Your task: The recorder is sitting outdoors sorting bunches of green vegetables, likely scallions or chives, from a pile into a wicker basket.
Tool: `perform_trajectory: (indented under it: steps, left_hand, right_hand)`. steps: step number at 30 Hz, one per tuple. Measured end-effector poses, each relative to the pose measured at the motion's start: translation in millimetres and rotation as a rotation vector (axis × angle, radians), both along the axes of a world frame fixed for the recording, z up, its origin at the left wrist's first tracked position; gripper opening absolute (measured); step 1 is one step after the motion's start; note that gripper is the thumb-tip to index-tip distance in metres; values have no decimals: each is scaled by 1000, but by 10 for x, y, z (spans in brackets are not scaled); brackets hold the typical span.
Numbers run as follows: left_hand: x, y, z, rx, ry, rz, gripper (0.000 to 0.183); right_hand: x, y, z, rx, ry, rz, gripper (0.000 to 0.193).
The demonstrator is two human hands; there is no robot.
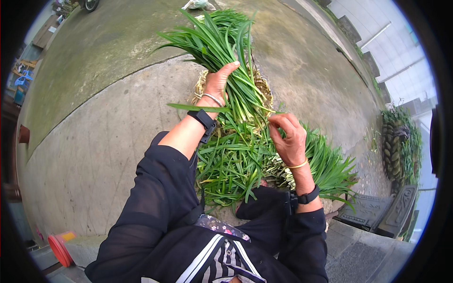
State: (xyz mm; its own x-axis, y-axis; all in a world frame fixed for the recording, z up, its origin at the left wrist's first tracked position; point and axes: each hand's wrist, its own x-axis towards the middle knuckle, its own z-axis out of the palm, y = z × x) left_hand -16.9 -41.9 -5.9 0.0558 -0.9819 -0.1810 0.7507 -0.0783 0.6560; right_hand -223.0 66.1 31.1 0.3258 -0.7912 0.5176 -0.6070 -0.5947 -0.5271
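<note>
My left hand (pixel 218 85) is wrapped round a thick bunch of garlic chives (pixel 207 49), long flat green leaves with paler stem ends pointing toward me. The fingers of my right hand (pixel 289 137) are pinched together at a thin, pale yellowish chive leaf (pixel 270 111) by the bunch's stem ends. Below both hands, loose green leaves (pixel 231 165) lie in a heap in front of my legs. Another pile of chives (pixel 328 162) with whitish stem ends lies beyond my right wrist. Behind the held bunch stands a woven basket (pixel 263 87), partly hidden.
More chives (pixel 231 21) lie at the far side of the basket, near a pale plastic bag (pixel 198 4). Concrete floor (pixel 108 122) surrounds the heap. A dark ornate metal panel (pixel 365 210) and a leafy plant (pixel 408 141) are at right; a red round object (pixel 60 250) is at lower left.
</note>
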Motion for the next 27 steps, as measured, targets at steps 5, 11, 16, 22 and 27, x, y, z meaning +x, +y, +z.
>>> perform_trajectory:
  steps: [5, 11, 16, 22, 27]
  left_hand:
    - [-382, 179, -64, -78, -19, 13, 26]
    - [-473, 236, -42, -162, 46, -56, 28]
    - [-426, 215, -50, -156, 82, -32, 34]
    - [-403, 230, -23, -149, 157, -107, 30]
    - [-296, 228, 95, -79, 326, -212, 25]
  right_hand:
    - [300, -128, -26, -234, 191, -164, 27]
    - [284, -234, -174, 41, -11, -228, 19]
    - [338, -257, -160, 233, -273, -164, 17]
    - [300, -279, -165, 121, -140, -141, 17]
    - [165, -283, -65, 369, -462, 140, 14]
